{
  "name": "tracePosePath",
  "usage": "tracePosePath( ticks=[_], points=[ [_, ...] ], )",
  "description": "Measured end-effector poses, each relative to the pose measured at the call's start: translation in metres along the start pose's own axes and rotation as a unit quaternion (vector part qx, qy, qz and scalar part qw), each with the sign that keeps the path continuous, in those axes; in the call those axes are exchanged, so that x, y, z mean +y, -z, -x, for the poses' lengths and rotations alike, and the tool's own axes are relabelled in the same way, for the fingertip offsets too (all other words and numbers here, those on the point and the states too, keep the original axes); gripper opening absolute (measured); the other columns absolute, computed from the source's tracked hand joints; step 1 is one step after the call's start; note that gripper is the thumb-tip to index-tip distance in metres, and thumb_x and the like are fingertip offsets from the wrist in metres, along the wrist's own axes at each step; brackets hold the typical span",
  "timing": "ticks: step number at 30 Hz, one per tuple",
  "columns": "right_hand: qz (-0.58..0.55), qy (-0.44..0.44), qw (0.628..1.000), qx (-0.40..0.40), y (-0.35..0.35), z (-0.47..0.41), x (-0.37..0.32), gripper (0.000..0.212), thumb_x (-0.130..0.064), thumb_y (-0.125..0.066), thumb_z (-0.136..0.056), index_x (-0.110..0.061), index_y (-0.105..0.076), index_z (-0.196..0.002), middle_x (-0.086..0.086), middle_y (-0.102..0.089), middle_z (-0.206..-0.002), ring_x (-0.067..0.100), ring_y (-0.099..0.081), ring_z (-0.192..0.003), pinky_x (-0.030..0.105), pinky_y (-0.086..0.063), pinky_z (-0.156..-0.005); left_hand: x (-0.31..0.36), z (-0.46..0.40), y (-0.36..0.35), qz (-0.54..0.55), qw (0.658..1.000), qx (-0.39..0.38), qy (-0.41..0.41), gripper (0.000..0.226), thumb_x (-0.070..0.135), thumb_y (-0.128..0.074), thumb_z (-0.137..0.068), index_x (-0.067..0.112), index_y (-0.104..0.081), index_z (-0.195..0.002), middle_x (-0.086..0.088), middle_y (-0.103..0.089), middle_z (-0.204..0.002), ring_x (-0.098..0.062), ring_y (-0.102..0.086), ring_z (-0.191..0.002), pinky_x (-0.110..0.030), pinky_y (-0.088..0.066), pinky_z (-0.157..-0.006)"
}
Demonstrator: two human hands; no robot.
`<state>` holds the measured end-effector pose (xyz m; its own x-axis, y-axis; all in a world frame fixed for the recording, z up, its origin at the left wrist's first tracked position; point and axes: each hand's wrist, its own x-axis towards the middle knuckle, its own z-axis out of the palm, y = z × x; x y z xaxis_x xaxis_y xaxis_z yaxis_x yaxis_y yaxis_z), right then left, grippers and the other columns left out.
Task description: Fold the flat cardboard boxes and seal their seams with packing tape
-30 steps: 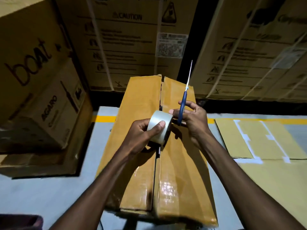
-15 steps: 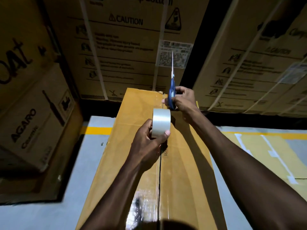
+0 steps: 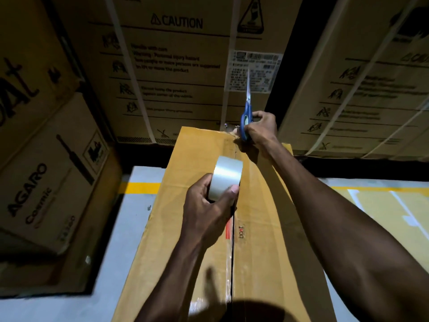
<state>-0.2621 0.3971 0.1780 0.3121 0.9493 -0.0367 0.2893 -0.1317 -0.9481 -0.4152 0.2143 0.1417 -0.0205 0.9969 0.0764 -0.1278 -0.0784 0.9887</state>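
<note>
Cardboard fills the frame as a worker tapes the centre seam [image 3: 232,252] of a folded box [image 3: 190,240] standing on a grey floor [image 3: 130,240]. At the box's far edge the right hand [image 3: 260,129] is clenched around blue-handled scissors [image 3: 246,122], blades pointing up and away from the box, while its fingertips appear to press a tape end onto the far rim; the contact itself is too small to confirm. Nearer along the seam, the left hand [image 3: 209,205] grasps a roll of clear packing tape [image 3: 226,177], thumb across its outer face, held just above the box top. Glossy tape already shows on the near part of the seam.

Stacked cartons rise behind the box: one printed CAUTION [image 3: 176,66] directly beyond it, another marked AGARO [image 3: 53,182] to its left. A yellow floor line [image 3: 139,187] runs behind the box's left side, and flattened cardboard [image 3: 383,205] lies to its right.

Several things could go wrong from here. If the strip drifts off the seam as the roll is drawn back, the flaps would be left partly unsealed. A weakly pressed end at the far rim could lift under tension. Slack between the hands may let the tape wrinkle or stick to itself. Open-carried scissors in the pressing hand could nick the cardboard or the tape.
</note>
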Motion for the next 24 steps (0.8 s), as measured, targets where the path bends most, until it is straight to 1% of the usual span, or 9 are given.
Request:
tracePosePath(
  ticks=[2,4,6,8,10,14,17,20,24],
  points=[
    [-0.006,-0.005,1.0,0.02,0.001,-0.007,0.005,0.038,0.003,-0.085,-0.07,-0.017,-0.063,-0.094,0.008,-0.072,-0.09,0.021,-0.074,-0.069,0.037,-0.062,-0.056,0.004,0.001,-0.011,0.001,0.999,0.031,-0.012,0.033,0.04,-0.078,-0.077,0.012,-0.067,-0.092,-0.01,-0.065,-0.078,-0.024,-0.066,-0.069,-0.049,-0.059,-0.056],
    [0.001,-0.009,1.0,0.021,0.002,-0.013,0.008,0.039,0.003,-0.085,-0.069,-0.015,-0.065,-0.098,0.005,-0.072,-0.086,0.018,-0.073,-0.066,0.035,-0.062,-0.054,0.001,0.002,-0.019,0.034,0.999,0.039,0.008,0.029,0.033,-0.082,-0.081,0.01,-0.066,-0.09,-0.008,-0.063,-0.075,-0.024,-0.063,-0.066,-0.056,-0.057,-0.058],
    [0.022,-0.006,0.999,0.028,0.002,-0.02,0.01,0.037,0.002,-0.084,-0.071,-0.014,-0.066,-0.099,0.0,-0.07,-0.084,0.015,-0.072,-0.069,0.033,-0.061,-0.052,-0.004,0.003,-0.019,0.059,0.998,0.023,0.029,0.021,0.027,-0.079,-0.084,0.011,-0.068,-0.092,-0.004,-0.063,-0.074,-0.02,-0.062,-0.067,-0.053,-0.057,-0.061],
    [0.022,-0.008,0.999,0.047,0.003,-0.029,0.012,0.033,0.002,-0.082,-0.073,-0.014,-0.066,-0.096,-0.002,-0.068,-0.085,0.019,-0.072,-0.076,0.04,-0.063,-0.057,-0.007,0.003,-0.016,0.042,0.999,0.0,0.02,0.023,0.029,-0.077,-0.084,0.011,-0.07,-0.096,-0.002,-0.065,-0.077,-0.019,-0.064,-0.07,-0.044,-0.056,-0.062],
    [0.032,-0.004,0.998,0.053,0.003,-0.036,0.015,0.031,0.002,-0.081,-0.074,-0.015,-0.066,-0.095,-0.002,-0.067,-0.086,0.021,-0.072,-0.079,0.045,-0.063,-0.062,-0.009,0.001,-0.012,0.02,1.0,0.014,0.003,0.023,0.031,-0.076,-0.082,0.011,-0.07,-0.092,-0.001,-0.066,-0.077,-0.018,-0.065,-0.071,-0.036,-0.054,-0.06],
    [0.06,0.01,0.998,0.026,0.001,-0.041,0.018,0.03,0.0,-0.081,-0.076,-0.016,-0.065,-0.096,-0.005,-0.065,-0.086,0.016,-0.07,-0.081,0.04,-0.064,-0.067,-0.008,0.002,-0.015,0.036,0.998,0.055,-0.001,0.028,0.034,-0.08,-0.077,0.009,-0.07,-0.083,-0.007,-0.065,-0.074,-0.022,-0.064,-0.068,-0.049,-0.056,-0.057],
    [0.08,0.021,0.996,0.011,0.0,-0.045,0.017,0.031,-0.001,-0.081,-0.076,-0.013,-0.067,-0.1,0.002,-0.07,-0.092,0.017,-0.071,-0.077,0.032,-0.062,-0.059,-0.008,0.002,-0.018,0.064,0.996,0.058,-0.001,0.026,0.025,-0.079,-0.079,0.003,-0.067,-0.081,-0.013,-0.061,-0.071,-0.021,-0.06,-0.064,-0.043,-0.052,-0.052],
    [0.105,0.029,0.994,0.008,-0.003,-0.049,0.02,0.028,0.0,-0.081,-0.074,-0.016,-0.066,-0.091,0.006,-0.072,-0.094,0.02,-0.072,-0.079,0.039,-0.064,-0.065,-0.009,0.002,-0.017,0.074,0.996,0.047,-0.001,0.029,0.028,-0.08,-0.08,0.003,-0.067,-0.084,-0.02,-0.059,-0.075,-0.022,-0.059,-0.065,-0.047,-0.052,-0.051],
    [0.111,0.024,0.994,0.004,-0.003,-0.055,0.021,0.022,0.0,-0.075,-0.079,-0.015,-0.063,-0.089,0.006,-0.069,-0.096,0.022,-0.072,-0.086,0.042,-0.063,-0.074,-0.005,0.001,-0.017,0.099,0.995,0.021,0.013,0.019,0.021,-0.076,-0.085,0.006,-0.069,-0.094,-0.008,-0.061,-0.076,-0.019,-0.06,-0.067,-0.039,-0.052,-0.057]
  ],
)
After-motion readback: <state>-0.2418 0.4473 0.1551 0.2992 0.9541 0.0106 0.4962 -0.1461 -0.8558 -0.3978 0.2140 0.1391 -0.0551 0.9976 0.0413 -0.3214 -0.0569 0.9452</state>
